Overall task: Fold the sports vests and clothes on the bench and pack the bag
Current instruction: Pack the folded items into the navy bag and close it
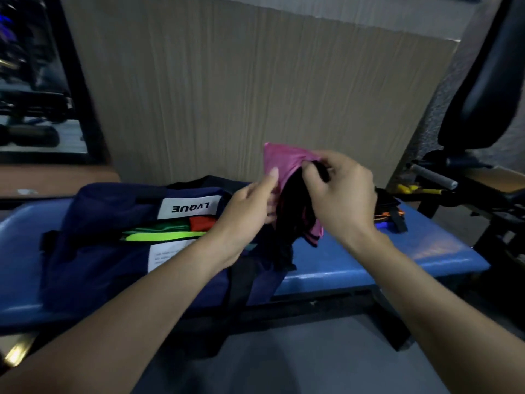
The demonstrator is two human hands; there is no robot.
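Observation:
A pink and black garment [287, 177] hangs in the air above the blue bench [369, 263], just right of the bag. My right hand [338, 191] pinches its black upper edge. My left hand [250, 206] holds its pink left side, fingers extended along the cloth. A navy duffel bag [113, 237] lies open on the bench's left half, with green, neon yellow and red folded clothes [170, 230] showing in its opening. Its white label reads upside down.
A small heap of dark clothes with orange and blue trim [390, 216] lies on the bench's far right end. Gym equipment with a black pad [483, 89] stands at the right. A wood-panel wall [255, 95] rises behind the bench. Grey floor lies below.

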